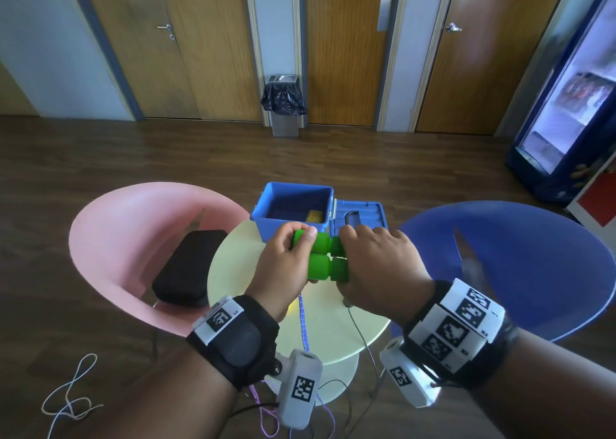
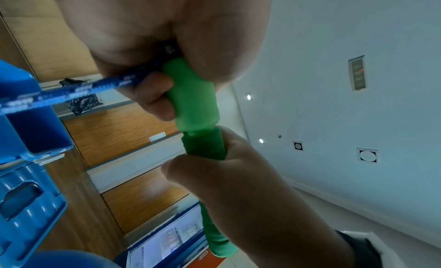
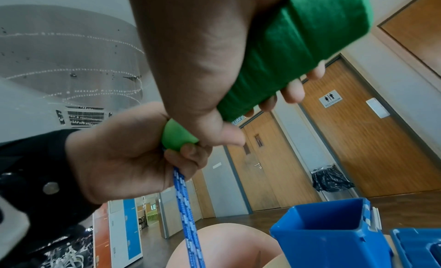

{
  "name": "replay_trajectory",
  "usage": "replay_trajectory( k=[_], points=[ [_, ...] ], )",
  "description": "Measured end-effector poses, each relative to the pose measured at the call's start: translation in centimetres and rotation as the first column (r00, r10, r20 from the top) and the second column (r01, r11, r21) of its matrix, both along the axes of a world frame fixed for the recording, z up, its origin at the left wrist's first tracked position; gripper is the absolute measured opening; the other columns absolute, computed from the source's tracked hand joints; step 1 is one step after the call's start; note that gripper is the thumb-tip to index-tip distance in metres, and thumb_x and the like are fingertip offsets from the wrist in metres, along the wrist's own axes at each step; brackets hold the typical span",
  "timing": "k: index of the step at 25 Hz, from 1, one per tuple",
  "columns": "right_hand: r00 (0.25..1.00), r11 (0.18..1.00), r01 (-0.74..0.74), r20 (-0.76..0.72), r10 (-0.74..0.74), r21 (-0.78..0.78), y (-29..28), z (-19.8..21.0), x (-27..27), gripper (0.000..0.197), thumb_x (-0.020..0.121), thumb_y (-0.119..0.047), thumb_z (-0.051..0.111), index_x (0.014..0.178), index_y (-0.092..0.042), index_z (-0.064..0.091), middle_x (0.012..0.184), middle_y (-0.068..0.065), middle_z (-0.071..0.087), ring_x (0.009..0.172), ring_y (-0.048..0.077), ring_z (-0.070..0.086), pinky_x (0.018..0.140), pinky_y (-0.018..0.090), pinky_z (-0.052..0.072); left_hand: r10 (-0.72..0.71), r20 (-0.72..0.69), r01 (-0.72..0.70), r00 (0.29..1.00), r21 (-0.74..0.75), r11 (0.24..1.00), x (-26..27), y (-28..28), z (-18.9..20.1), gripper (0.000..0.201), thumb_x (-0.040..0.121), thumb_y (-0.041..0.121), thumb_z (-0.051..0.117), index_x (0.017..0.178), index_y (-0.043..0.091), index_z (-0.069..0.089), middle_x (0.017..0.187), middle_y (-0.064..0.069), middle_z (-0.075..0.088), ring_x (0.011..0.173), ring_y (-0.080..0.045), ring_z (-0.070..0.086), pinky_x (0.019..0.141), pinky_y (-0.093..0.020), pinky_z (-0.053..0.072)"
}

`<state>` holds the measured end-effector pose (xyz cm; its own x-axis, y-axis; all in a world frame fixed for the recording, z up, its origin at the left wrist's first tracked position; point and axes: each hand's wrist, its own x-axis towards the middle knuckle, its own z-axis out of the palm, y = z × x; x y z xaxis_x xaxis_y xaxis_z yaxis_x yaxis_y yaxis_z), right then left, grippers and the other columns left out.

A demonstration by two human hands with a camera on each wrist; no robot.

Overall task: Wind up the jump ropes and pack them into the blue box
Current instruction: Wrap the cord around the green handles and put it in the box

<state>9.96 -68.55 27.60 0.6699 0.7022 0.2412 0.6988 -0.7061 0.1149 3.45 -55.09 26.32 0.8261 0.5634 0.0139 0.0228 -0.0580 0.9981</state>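
- Two bright green foam-covered jump rope handles [image 1: 325, 258], plain with no pattern.
- A blue braided cord [image 3: 185, 206] flecked with white.
- An open blue plastic box [image 1: 286, 225], solid blue; its hinged lid [image 1: 366, 213] is the same blue.
- A pale cream round tabletop [image 1: 240, 272].
- A pink moulded chair [image 1: 116, 238] with a black cushion [image 1: 186, 268].
- A violet-blue moulded chair [image 1: 533, 265].
- Black wristbands [image 1: 246, 338] carrying white blocks printed with black-and-white square codes.

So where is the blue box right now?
In the head view the blue box sits open at the far edge of the round table, just beyond the green handles, with its lid to its right.
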Motion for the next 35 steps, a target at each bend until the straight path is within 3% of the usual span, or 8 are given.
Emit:
replay_trajectory(
  k=[4, 14, 18, 22, 28, 31, 33, 35],
  points=[
    [1.0, 0.999, 0.0, -0.005, 0.001, 0.048, 0.3, -1.0, 0.2, 0.032, 0.06, -0.036, 0.065, 0.08, -0.02, 0.046, 0.063, -0.002, 0.054, 0.053, 0.027, 0.057, 0.055, 0.031, 0.031, 0.001, -0.018, 0.0, 1.0, 0.012, 1.0, -0.3, -0.3, 0.0, 0.015, 0.099, 0.026, 0.056, 0.094, 0.013, 0.06, 0.078, 0.0, 0.062, 0.057, -0.01, 0.059, 0.047, -0.024, 0.047],
    [0.995, 0.988, -0.008, 0.101, -0.008, 0.152, 0.2, -1.2, 0.8, 0.035, 0.06, -0.046, 0.063, 0.074, -0.018, 0.048, 0.068, 0.001, 0.055, 0.059, 0.03, 0.056, 0.061, 0.036, 0.042, 0.043, 0.005, -0.043, 0.999, -0.012, 0.999, -0.1, -0.7, 0.3, 0.013, 0.097, 0.023, 0.059, 0.096, 0.011, 0.064, 0.081, 0.0, 0.065, 0.058, -0.009, 0.062, 0.046, -0.024, 0.048],
    [0.997, 0.992, -0.032, 0.071, 0.024, 0.123, 0.0, -0.8, 0.7, 0.044, 0.062, -0.054, 0.062, 0.086, -0.018, 0.054, 0.077, -0.001, 0.056, 0.069, 0.03, 0.058, 0.066, 0.039, 0.046, 0.079, 0.016, -0.079, 0.997, -0.005, 0.997, 0.1, -0.2, 0.0, 0.012, 0.097, 0.024, 0.06, 0.092, 0.014, 0.064, 0.082, -0.002, 0.065, 0.063, -0.014, 0.064, 0.051, -0.03, 0.054],
    [0.987, 0.991, -0.13, -0.103, 0.127, -0.025, -0.9, -0.5, 1.5, 0.063, 0.066, -0.065, 0.059, 0.113, -0.025, 0.048, 0.097, -0.005, 0.055, 0.088, 0.024, 0.057, 0.079, 0.038, 0.046, 0.077, -0.005, -0.077, 0.997, 0.021, 0.997, 0.0, 0.1, -0.3, 0.013, 0.097, 0.023, 0.059, 0.093, 0.011, 0.063, 0.079, -0.002, 0.063, 0.057, -0.011, 0.06, 0.045, -0.024, 0.046],
    [0.976, 0.997, 0.034, -0.219, -0.017, 0.072, -0.5, -0.5, 1.0, 0.029, 0.076, -0.041, 0.057, 0.093, -0.024, 0.041, 0.09, -0.004, 0.061, 0.084, 0.026, 0.062, 0.069, 0.034, 0.038, -0.009, -0.02, 0.01, 1.0, 0.01, 1.0, 0.2, 0.3, -0.5, 0.02, 0.096, 0.034, 0.054, 0.097, 0.016, 0.064, 0.082, -0.008, 0.063, 0.058, -0.021, 0.057, 0.042, -0.024, 0.04],
    [0.818, 0.964, 0.218, -0.568, -0.095, 0.154, -1.1, -0.4, 1.3, 0.025, 0.074, -0.035, 0.061, 0.092, -0.024, 0.049, 0.082, -0.006, 0.06, 0.07, 0.021, 0.058, 0.06, 0.029, 0.04, -0.137, 0.119, 0.153, 0.983, -0.14, 0.978, -0.3, 1.0, -0.7, 0.037, 0.1, 0.044, 0.038, 0.106, 0.02, 0.066, 0.067, -0.014, 0.051, 0.044, -0.021, 0.039, 0.043, -0.026, 0.025],
    [0.561, 0.864, 0.366, -0.823, 0.091, 0.345, -1.4, -0.5, 1.4, 0.023, 0.066, -0.026, 0.065, 0.085, -0.017, 0.054, 0.069, -0.001, 0.056, 0.058, 0.022, 0.053, 0.055, 0.028, 0.04, -0.177, 0.146, 0.2, 0.973, -0.162, 0.966, -0.5, 1.1, -0.6, 0.045, 0.103, 0.041, 0.037, 0.101, 0.003, 0.061, 0.06, -0.007, 0.028, 0.044, -0.014, 0.024, 0.044, -0.024, 0.022],
    [0.296, 0.7, 0.503, -0.862, 0.412, 0.507, -1.7, -0.6, 1.0, 0.022, 0.059, -0.018, 0.061, 0.08, -0.012, 0.056, 0.062, 0.008, 0.05, 0.058, 0.026, 0.048, 0.057, 0.034, 0.038, -0.233, 0.132, 0.249, 0.963, -0.119, 0.961, -0.6, 0.9, -0.7, 0.044, 0.092, 0.042, 0.047, 0.078, 0.001, 0.048, 0.062, -0.003, 0.019, 0.051, -0.014, 0.018, 0.049, -0.028, 0.02]
  ],
)
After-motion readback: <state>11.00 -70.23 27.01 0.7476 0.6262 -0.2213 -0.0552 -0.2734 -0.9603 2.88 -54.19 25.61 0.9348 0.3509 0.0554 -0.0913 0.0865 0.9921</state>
